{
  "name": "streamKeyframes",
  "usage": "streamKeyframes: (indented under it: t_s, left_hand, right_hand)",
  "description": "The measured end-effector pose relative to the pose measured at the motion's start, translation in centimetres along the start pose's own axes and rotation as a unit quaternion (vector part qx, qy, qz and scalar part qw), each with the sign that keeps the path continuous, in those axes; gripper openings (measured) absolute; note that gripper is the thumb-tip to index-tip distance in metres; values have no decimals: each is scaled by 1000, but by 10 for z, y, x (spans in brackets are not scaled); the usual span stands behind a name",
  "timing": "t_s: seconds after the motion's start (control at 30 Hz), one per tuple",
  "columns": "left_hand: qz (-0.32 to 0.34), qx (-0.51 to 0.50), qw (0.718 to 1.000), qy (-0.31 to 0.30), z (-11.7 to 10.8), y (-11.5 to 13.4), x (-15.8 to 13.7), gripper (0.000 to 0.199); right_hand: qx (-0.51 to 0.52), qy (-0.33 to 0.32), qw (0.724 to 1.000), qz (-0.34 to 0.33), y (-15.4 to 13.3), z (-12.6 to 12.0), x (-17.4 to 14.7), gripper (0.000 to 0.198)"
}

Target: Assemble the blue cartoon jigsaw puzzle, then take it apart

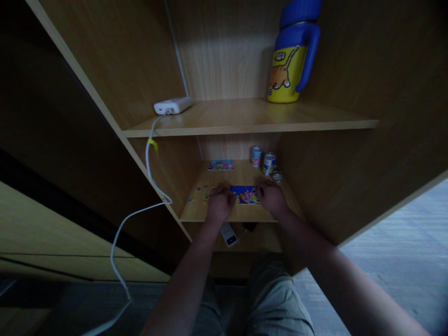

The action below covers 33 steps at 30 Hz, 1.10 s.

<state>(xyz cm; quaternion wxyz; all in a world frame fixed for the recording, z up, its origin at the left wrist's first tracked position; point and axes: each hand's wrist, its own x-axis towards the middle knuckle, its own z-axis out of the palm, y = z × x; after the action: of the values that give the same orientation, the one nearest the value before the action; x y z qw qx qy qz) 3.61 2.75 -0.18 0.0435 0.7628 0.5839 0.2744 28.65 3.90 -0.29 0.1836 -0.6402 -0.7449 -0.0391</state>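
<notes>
A partly assembled jigsaw puzzle (245,193), blue along the top with bright cartoon figures, lies flat on the lower shelf between my hands. My left hand (220,203) is at its left edge, fingers curled together; what they may hold is hidden. At the right edge, my right hand (272,198) touches the puzzle with bent, closed fingers, and anything inside them is too dark to see. Several loose puzzle pieces (206,198) are scattered left of my left hand. Behind them lies a colourful picture card (220,165).
Small printed tins (256,156) and a round metal lid (277,178) stand at the back right. Above, a shelf board (241,116) holds a white power bank (173,106) with a hanging cable (121,233) and a blue-yellow bottle (289,60). Below lies a white device (228,234).
</notes>
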Motion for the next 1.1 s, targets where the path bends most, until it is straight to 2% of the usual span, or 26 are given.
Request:
streamKeyframes:
  t_s: [0.4,0.57,0.9,1.1]
  left_hand:
    - [-19,-55,998,-21,2,-8,11,4]
    - [-42,-37,998,-2,4,-9,11,12]
    - [-48,-44,998,-6,6,-14,11,5]
    - [-45,-50,998,-11,2,-10,12,9]
  right_hand:
    - [5,-3,1000,1,0,0,1,34]
    - [4,2,1000,4,0,0,1,33]
    - [2,-2,1000,-5,0,-2,1,33]
    - [-1,5,1000,-1,0,-1,0,32]
